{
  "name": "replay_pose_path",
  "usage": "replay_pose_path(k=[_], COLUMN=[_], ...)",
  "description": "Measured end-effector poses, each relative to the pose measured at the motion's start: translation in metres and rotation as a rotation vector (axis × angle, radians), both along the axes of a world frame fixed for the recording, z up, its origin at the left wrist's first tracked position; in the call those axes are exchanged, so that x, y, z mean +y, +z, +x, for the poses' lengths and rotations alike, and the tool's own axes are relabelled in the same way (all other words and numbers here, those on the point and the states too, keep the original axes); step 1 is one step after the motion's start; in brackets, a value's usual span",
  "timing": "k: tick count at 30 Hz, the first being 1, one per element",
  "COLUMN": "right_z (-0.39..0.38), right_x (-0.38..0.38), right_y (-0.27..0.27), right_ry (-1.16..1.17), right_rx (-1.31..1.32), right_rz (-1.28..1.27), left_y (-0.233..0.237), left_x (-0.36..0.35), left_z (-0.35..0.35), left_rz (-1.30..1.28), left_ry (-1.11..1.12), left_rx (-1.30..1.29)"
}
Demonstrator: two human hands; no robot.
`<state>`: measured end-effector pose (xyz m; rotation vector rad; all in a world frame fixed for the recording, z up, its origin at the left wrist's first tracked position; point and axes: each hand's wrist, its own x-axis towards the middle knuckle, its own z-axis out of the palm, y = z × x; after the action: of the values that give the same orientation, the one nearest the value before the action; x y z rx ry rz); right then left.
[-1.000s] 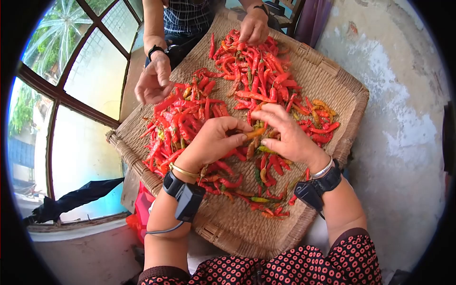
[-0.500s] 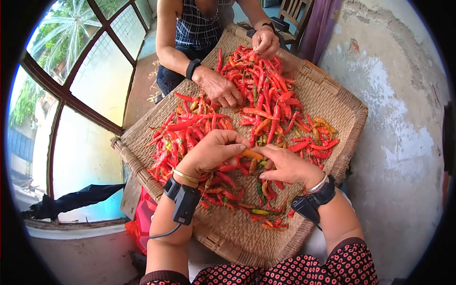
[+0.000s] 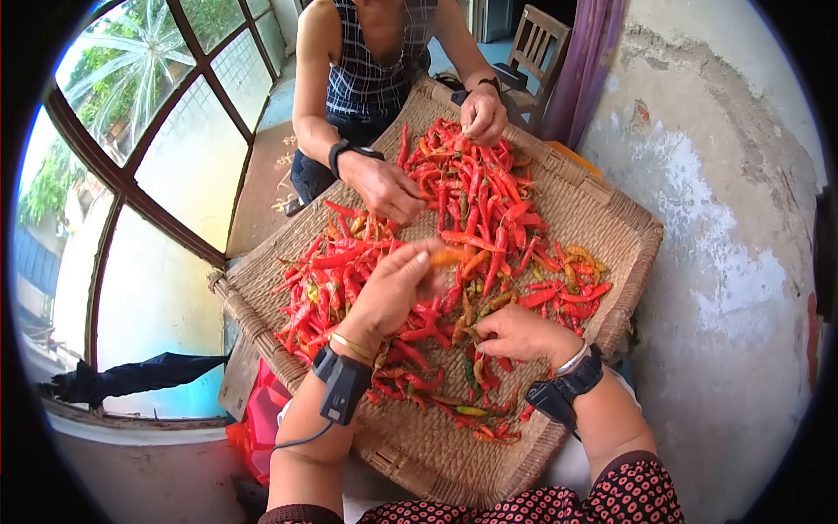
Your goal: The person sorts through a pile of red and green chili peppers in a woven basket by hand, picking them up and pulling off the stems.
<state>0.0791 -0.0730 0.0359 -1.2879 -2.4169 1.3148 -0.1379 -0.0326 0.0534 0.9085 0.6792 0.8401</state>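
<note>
My left hand (image 3: 394,286) is raised over the middle of the pile, thumb and fingers pinching an orange chili pepper (image 3: 449,258); both are blurred by motion. To its right, my right hand (image 3: 525,335) hovers low over the peppers with thumb and fingertips pressed together. Whatever may be in that pinch is too small to make out. Beneath both hands lie many red chili peppers (image 3: 325,293), mixed with some orange and greenish ones, on a large woven tray (image 3: 419,458).
Across the tray a person works with one hand (image 3: 384,188) on the peppers and the other hand (image 3: 484,115) pinched above the heap. A window (image 3: 148,262) with a black folded umbrella (image 3: 144,377) is at left, a rough wall (image 3: 716,262) at right. Behind stands a wooden chair (image 3: 534,61).
My hands, previously together at the orange pepper, have parted. My left hand lifts the pepper up slightly, while my right has moved down and closed its fingers. The other person's hands shifted slightly left.
</note>
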Motion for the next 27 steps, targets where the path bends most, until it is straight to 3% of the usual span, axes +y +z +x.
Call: replay_pose_path(k=[1,3,5,7,9,10,11,12,13,15,18,20,27], right_z=[-0.001,-0.002,-0.004,-0.004,-0.001,-0.001,0.001,0.002,0.005,0.005,0.006,0.004,-0.004], right_x=[-0.001,-0.001,-0.001,0.0,0.003,0.004,0.007,0.009,0.013,0.015,0.013,0.011,0.008], right_y=[0.002,0.006,0.015,0.018,0.015,0.016,0.019,0.016,0.021,0.022,0.023,0.019,0.002], right_ry=[-0.005,0.027,0.089,0.08,0.107,0.008,-0.114,-0.328,-0.498,-0.691,-0.796,-0.633,-0.454], right_rx=[0.007,-0.027,-0.049,-0.084,-0.095,-0.09,0.006,0.219,0.467,0.781,0.772,0.534,0.347], right_rz=[-0.018,-0.043,-0.124,-0.242,-0.274,-0.338,-0.273,-0.229,-0.295,-0.086,-0.06,-0.149,-0.06], left_y=[-0.001,-0.009,-0.003,-0.012,-0.014,-0.015,-0.018,-0.024,-0.026,-0.027,-0.027,-0.029,-0.037], left_x=[-0.002,0.001,-0.001,0.005,0.004,0.002,0.0,0.0,0.0,-0.003,-0.002,-0.004,-0.013], left_z=[0.003,0.004,0.006,-0.003,-0.002,-0.001,0.0,-0.002,-0.004,-0.008,-0.012,-0.011,0.004], left_rz=[-0.009,0.279,0.287,0.846,0.837,1.002,1.165,1.274,1.268,1.136,1.181,1.168,1.295], left_ry=[0.131,0.195,0.229,0.09,0.06,0.058,0.052,0.098,0.094,-0.18,-0.17,-0.22,-0.196], left_rx=[-0.225,-0.042,0.06,0.718,0.783,1.034,1.288,1.316,1.313,1.583,1.497,1.467,1.391])
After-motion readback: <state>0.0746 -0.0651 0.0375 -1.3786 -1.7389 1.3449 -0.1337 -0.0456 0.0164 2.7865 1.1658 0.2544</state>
